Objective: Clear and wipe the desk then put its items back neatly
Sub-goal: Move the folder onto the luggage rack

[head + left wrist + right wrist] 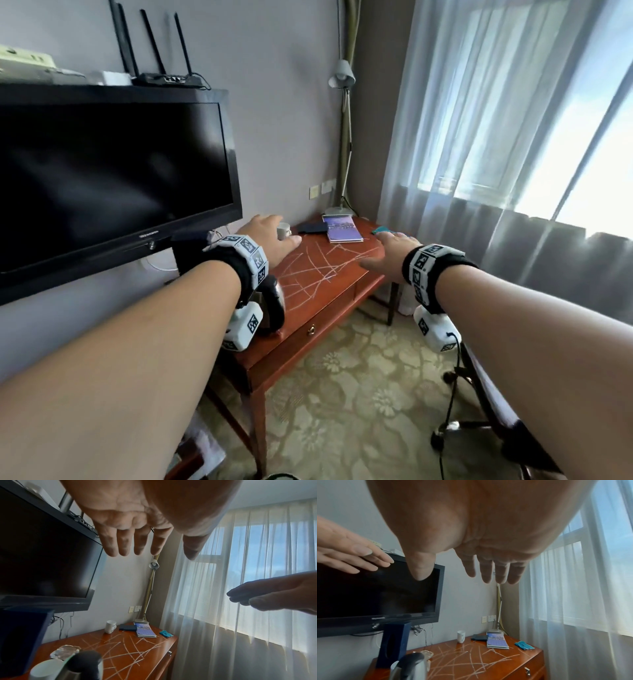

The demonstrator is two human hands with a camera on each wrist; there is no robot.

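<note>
Both hands spread, left hand [270,236] above mug [283,230], right hand [390,251] near teal cloth [381,230]

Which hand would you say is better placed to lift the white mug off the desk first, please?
Left. The left hand hovers open beside the white mug at the wall side, while the right hand hangs over the window side, nearer the teal cloth.

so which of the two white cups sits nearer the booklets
The handled white mug at the desk's far end, beside the dark wallet and booklets. The other white cup stands at the near end by the kettle.
</note>
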